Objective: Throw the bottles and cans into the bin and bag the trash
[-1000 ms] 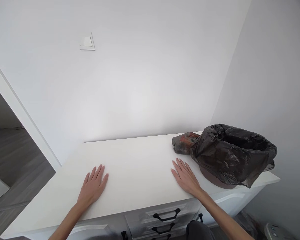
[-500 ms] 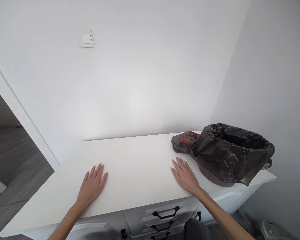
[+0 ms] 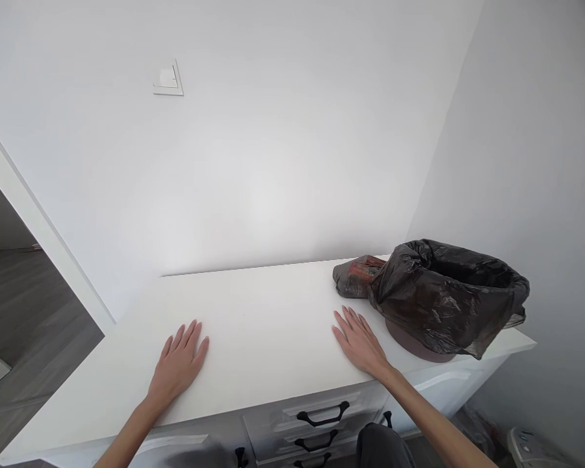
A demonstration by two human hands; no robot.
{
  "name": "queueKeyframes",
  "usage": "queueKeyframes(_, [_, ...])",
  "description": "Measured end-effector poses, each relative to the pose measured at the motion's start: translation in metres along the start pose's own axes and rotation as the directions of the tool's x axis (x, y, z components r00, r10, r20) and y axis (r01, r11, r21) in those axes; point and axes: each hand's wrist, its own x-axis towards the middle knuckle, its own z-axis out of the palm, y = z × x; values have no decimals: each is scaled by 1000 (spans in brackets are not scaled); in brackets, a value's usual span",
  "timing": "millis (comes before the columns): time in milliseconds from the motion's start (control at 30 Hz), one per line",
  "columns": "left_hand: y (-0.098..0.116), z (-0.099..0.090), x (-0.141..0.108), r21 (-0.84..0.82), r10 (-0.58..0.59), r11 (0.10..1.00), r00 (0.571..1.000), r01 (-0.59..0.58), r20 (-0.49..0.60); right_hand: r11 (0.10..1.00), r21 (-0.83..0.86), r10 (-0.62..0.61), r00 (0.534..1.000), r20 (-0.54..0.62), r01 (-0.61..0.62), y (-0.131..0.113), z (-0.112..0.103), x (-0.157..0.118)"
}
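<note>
My left hand (image 3: 179, 364) lies flat, palm down, on the left part of the white cabinet top (image 3: 268, 325), fingers stretched out and holding nothing. Flat on the same surface, further right, rests my right hand (image 3: 359, 341) with its fingers a little apart. Just right of it stands a brown bin (image 3: 419, 344) lined with a black plastic bag (image 3: 448, 305) folded over its rim. Behind the right hand, touching the bin's liner, lies a tied dark bag (image 3: 353, 276) with something reddish showing through.
Below the top are drawers with black handles (image 3: 324, 414) and cupboard doors. A white wall with a light switch (image 3: 168, 79) rises behind. A door frame (image 3: 39, 214) is at left. On the floor at lower right sits a pale device (image 3: 531, 448) with buttons.
The view has shifted very slightly. Both hands and the bin stay in place on the cabinet top.
</note>
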Motion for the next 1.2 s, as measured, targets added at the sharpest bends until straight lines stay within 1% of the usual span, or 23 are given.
queueKeyframes(167, [1,-1,-1,8,-5,1000,1000,5,8,1000,-23,4,1000,7,-4,-1,-1,0])
queueKeyframes(400, [-1,1,0,-5,8,1000,1000,-8,-16,1000,-30,6,1000,9,-6,1,1,1])
queueKeyframes(733, [2,-1,-2,-10,14,1000,1000,-14,-16,1000,-6,7,1000,5,-7,0,-1,-1])
queueKeyframes(800, [3,-2,-4,0,12,1000,1000,-12,-13,1000,8,11,1000,-19,-11,0,-1,-4])
queueKeyframes(867, [4,-3,-7,12,-2,1000,1000,2,-11,1000,23,1,997,-80,0,0,-2,-6])
queueKeyframes(933, [5,-3,-11,13,-9,1000,1000,10,-12,999,23,-24,985,-173,29,1,-9,-5])
queueKeyframes(1033, [5,-3,-15,-2,1,1000,1000,-1,-18,999,-13,-50,952,-302,48,7,-30,11])
queueKeyframes(1133, [5,-3,-16,-11,4,1000,1000,-4,-25,994,-97,-79,926,-368,46,19,-59,43])
queueKeyframes(1200, [4,-2,-17,-13,2,1000,999,-3,-32,984,-177,-75,925,-373,8,32,-76,69])
